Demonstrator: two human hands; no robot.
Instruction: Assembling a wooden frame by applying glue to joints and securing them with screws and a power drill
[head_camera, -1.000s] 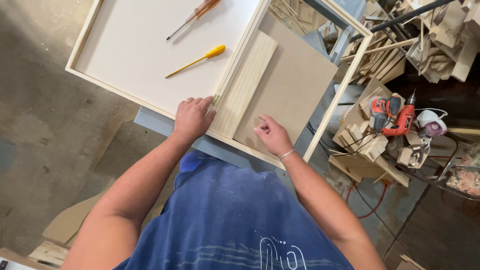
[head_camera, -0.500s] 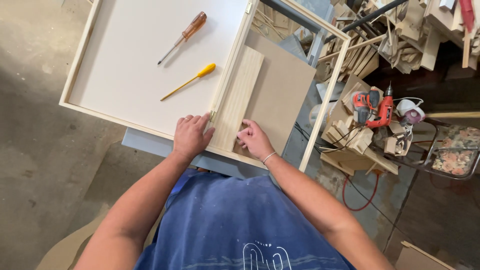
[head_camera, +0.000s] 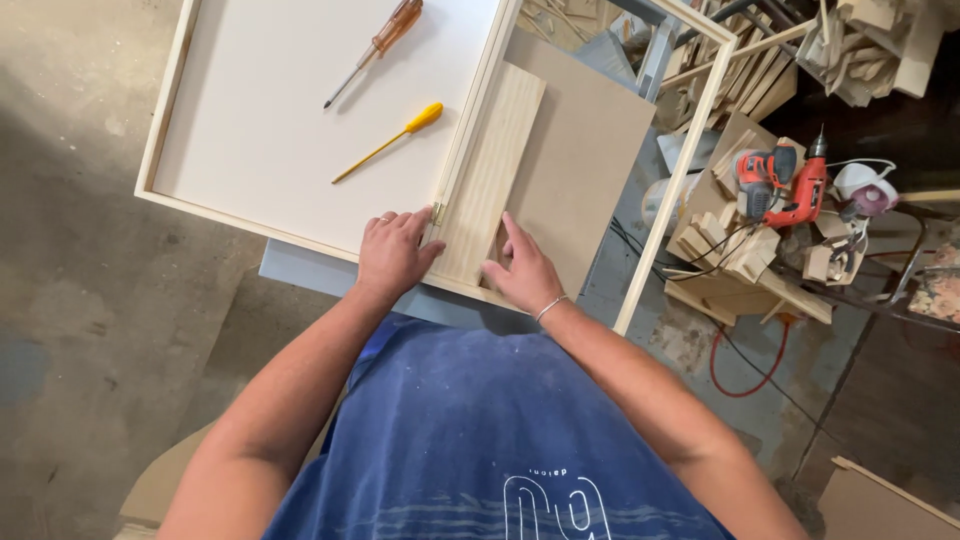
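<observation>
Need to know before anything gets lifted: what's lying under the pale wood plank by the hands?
The plank lies on a brown board inside the wooden frame. Both hands, left and right, cover its near end, so nothing beneath that end shows.

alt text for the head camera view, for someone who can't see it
Seen from above, a person's left hand and right hand press a pale wooden board inside a wooden frame; two screwdrivers lie on its white panel.
</observation>
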